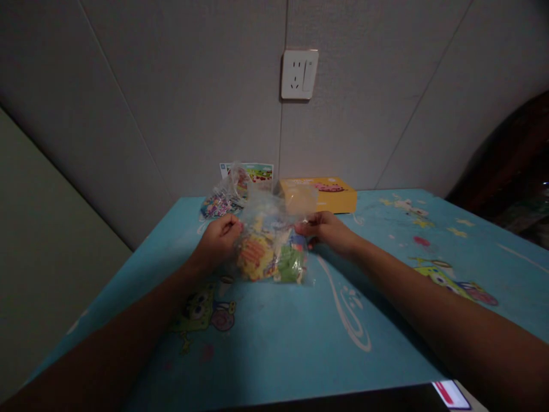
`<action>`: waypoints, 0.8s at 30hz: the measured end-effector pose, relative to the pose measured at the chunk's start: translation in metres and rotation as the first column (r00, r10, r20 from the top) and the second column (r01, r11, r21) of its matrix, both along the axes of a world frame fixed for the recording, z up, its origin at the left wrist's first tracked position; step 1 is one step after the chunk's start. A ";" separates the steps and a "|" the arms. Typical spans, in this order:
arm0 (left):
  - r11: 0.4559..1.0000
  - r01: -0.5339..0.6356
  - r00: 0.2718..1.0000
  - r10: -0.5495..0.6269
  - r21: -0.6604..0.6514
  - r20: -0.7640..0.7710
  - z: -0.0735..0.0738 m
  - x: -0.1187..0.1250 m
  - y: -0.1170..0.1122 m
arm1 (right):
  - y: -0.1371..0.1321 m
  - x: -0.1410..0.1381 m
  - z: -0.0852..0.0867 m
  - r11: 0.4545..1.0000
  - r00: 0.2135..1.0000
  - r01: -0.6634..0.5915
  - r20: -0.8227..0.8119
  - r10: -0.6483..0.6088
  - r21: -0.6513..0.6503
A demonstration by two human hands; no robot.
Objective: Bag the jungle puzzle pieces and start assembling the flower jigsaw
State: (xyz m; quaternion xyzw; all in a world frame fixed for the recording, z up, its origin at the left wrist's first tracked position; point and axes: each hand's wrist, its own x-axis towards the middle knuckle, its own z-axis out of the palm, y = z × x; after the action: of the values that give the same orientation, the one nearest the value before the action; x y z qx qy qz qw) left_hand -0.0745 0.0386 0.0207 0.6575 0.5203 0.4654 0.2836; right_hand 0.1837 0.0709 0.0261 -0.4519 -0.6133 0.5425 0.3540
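Observation:
A clear plastic bag (274,260) full of colourful pieces, yellow, green, red and blue, is held up over the blue table. My left hand (219,237) pinches its left edge, fingers closed. On the opposite edge my right hand (328,232) grips the plastic between thumb and fingers. The pieces sit low in the bag, and its upper part is crumpled. What exactly the pieces are is too blurred to tell.
Behind the bag stands a yellow box (338,200). Another clear bag of small coloured pieces (218,203) lies at the back left, before a printed card (261,171). The cartoon-printed table (283,343) meets a wall with a socket (299,74). A dark-edged object (386,397) crosses the bottom.

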 end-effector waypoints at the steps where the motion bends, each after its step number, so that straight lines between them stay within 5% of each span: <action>1: 0.999 -0.020 0.998 0.018 0.045 0.054 0.001 -0.002 0.000 | 0.001 0.000 0.001 0.994 0.997 0.071 -0.039 -0.068 0.086; 4: 0.979 -0.075 0.986 0.044 0.191 0.163 0.006 -0.007 -0.001 | 0.005 0.004 0.005 0.888 0.953 0.296 -0.169 -0.251 0.353; 7: 0.962 -0.067 0.986 0.023 0.265 0.165 0.007 -0.008 -0.002 | 0.008 0.007 0.003 0.768 0.921 0.389 -0.208 -0.329 0.509; 19: 0.992 0.114 0.992 -0.117 0.059 0.055 -0.007 -0.003 0.003 | -0.002 0.000 0.001 0.811 0.954 0.181 0.103 -0.283 0.556; 24: 0.987 0.046 0.998 -0.052 0.154 0.037 -0.006 -0.003 0.004 | 0.003 0.003 -0.005 0.747 0.929 0.231 0.086 -0.359 0.624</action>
State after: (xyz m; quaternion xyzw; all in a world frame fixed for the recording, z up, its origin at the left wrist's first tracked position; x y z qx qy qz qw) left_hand -0.0771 0.0421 0.0151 0.6802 0.4610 0.5100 0.2542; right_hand 0.1863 0.0737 0.0213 -0.4592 -0.7064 0.2069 0.4973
